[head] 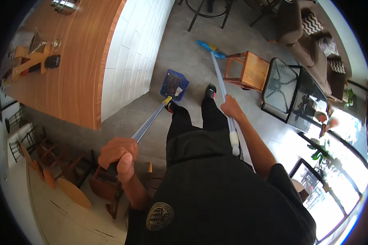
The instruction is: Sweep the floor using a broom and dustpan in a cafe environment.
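My left hand (122, 157) is wrapped around the dark grip of a long-handled dustpan's grey pole (150, 122). At its far end, the blue dustpan (165, 90) rests on the floor near my foot and holds dark debris and a white scrap. My right hand (232, 107) grips the light-coloured handle (220, 75) of a broom, whose white end cap (234, 144) lies close to my waist. The blue broom head (207, 47) is on the floor beyond my feet, close to a wooden chair leg, with some yellow showing; it is slightly blurred.
A wooden counter (76, 70) with a white tiled side (130, 58) stands left. On the right are a wooden chair (254, 70), a glass-topped table (280, 85) and a brown sofa (306, 49). A stool (208, 13) stands ahead; wooden chairs (105, 186) crowd the lower left.
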Demonstrator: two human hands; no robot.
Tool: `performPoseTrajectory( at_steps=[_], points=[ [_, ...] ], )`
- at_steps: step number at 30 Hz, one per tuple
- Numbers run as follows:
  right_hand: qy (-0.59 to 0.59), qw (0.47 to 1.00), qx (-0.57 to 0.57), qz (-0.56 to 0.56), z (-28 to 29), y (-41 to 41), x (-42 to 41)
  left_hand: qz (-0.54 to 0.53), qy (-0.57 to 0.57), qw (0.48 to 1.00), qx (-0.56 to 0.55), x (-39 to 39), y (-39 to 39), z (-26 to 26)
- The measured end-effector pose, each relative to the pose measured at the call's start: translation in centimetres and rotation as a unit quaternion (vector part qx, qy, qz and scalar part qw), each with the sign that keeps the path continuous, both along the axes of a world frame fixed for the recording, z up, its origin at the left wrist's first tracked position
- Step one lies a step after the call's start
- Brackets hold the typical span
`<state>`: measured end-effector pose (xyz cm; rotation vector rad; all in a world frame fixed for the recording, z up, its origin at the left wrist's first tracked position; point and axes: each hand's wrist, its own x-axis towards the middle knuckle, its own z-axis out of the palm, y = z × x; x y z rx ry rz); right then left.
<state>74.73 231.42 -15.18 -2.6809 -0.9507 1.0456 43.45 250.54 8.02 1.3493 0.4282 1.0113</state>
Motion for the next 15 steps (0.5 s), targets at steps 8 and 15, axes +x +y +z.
performPoseTrajectory(
  at_steps=[8,15],
  points=[
    [0.149,0.963,0.026,-0.224,7.8,-4.5,-3.2,-0.098,-0.005,0.995,0.021,-1.4,4.2,-0.2],
    [0.017,0.977,0.037,-0.209,2.1,-2.1,-6.0,-0.137,-0.001,0.990,0.030,-1.9,5.9,0.5]
  ],
)
